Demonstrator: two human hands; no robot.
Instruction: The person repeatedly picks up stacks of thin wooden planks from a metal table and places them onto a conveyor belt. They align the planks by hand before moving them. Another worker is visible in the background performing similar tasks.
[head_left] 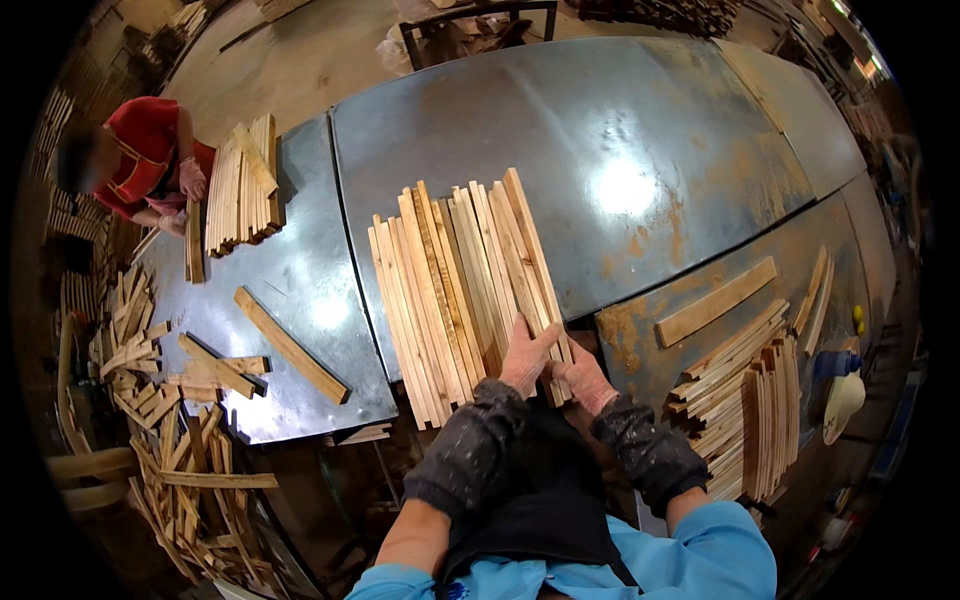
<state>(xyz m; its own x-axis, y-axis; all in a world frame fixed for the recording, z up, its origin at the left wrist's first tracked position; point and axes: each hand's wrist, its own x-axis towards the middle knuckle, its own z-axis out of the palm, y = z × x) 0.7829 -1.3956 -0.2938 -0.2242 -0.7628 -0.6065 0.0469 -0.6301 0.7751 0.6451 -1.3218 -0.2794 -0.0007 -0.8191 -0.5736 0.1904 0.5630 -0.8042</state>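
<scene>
A row of long, narrow wooden slats stands side by side on the metal table in front of me, their near ends overhanging its edge. At the right end of the row, my left hand, in a pale pink glove, is closed over the near ends of the slats. Close beside it my right hand, gloved alike, grips the near end of the rightmost wooden slat. Its fingertips are partly hidden under the wood. Dark, speckled sleeve covers reach up both my forearms.
The metal table has seams and rusty patches. A loose board and stacked slats lie right. Two slats and a jumbled wood pile are left. A person in red handles wood beside another stack.
</scene>
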